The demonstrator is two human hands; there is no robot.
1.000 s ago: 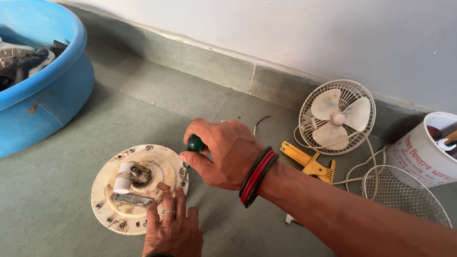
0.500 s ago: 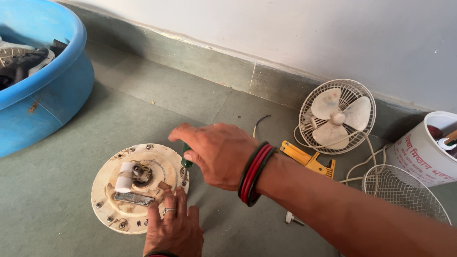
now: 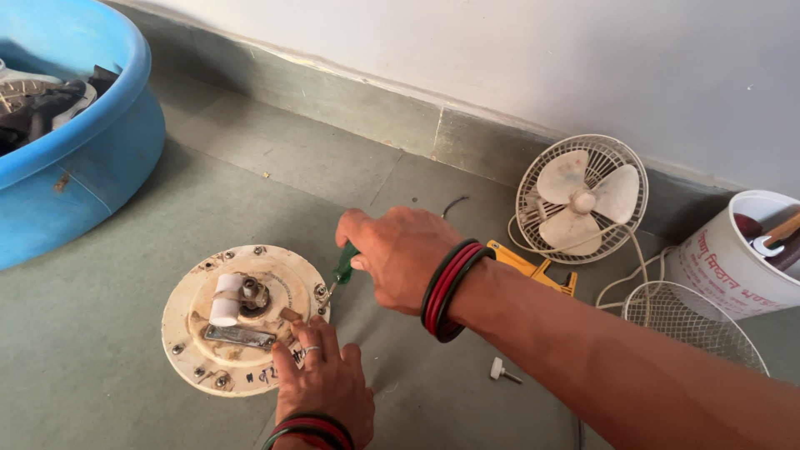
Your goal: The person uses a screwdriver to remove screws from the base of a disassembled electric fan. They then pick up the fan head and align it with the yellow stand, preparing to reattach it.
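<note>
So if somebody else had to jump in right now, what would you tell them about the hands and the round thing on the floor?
Right hand: closed around a green-handled screwdriver, its tip at a screw on the right edge of the round cream plate.
Left hand: pressed flat on the plate's lower right edge, holding nothing.
The plate lies on the floor with a white cylinder and a metal strip on top.
Nearby: a small white fan, a wire grille, a yellow tool, a loose white-headed screw, a blue tub and a white bucket.
Done: hard to tell.
Left: several screws sit around the rim.
</note>
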